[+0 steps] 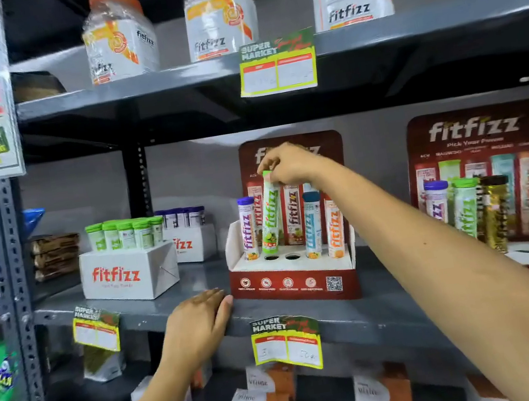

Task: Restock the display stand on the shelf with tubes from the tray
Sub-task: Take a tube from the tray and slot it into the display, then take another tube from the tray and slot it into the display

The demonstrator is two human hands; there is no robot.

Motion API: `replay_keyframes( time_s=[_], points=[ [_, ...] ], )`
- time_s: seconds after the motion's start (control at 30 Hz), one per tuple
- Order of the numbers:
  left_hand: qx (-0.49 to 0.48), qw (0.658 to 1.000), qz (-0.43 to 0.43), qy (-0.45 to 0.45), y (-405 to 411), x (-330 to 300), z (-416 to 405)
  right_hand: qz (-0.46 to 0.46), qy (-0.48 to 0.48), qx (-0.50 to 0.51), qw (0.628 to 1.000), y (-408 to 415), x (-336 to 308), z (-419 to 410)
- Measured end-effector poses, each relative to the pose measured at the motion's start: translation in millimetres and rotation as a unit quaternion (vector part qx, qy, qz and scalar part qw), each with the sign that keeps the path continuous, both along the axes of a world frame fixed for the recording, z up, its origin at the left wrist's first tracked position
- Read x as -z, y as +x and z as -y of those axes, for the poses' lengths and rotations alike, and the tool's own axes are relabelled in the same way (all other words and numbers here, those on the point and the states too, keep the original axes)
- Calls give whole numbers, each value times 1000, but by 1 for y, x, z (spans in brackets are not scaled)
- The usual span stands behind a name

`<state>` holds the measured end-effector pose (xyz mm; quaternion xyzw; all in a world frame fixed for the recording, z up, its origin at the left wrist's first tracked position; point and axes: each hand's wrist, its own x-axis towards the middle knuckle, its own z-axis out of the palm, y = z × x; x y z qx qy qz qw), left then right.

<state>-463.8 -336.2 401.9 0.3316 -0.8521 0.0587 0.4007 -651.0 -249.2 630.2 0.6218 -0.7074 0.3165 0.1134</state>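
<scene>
The white tray (130,273) of green-capped tubes sits on the shelf (183,307) up and left of the left hand (197,329), whose fingers lie flat and together on the shelf edge. The right hand (288,164) pinches the cap of a green tube (269,213), tilted, its base just above an empty hole of the display stand (291,265) below the fingertips.

Right hand (288,164) raised, fingers (266,165) pinched; left hand (198,320) flat.

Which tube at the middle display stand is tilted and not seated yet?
The green-capped tube, held at its cap by the right hand. It leans above an empty hole, while the purple-capped, blue-capped and orange tubes stand upright in theirs.
</scene>
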Motion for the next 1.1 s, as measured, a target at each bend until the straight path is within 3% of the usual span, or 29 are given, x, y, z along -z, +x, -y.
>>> replay_keyframes(
  time_s=[0.47, 0.7, 0.87, 1.0, 1.1],
  points=[
    [17, 1000, -17, 0, -1, 2, 1, -22, 34, 51, 998, 8, 12, 29],
    [5, 1000, -5, -25, -2, 6, 7, -22, 125, 50, 991, 11, 16, 33],
    [9, 999, -7, -46, -1, 7, 12, -30, 126, 69, 989, 12, 21, 34],
    [25, 999, 4, -26, 9, 9, 9, -78, 31, 118, 989, 28, 29, 26],
    [-18, 999, -28, -28, 47, 24, 2, -59, -83, 52, 993, 69, 59, 13]
  ],
)
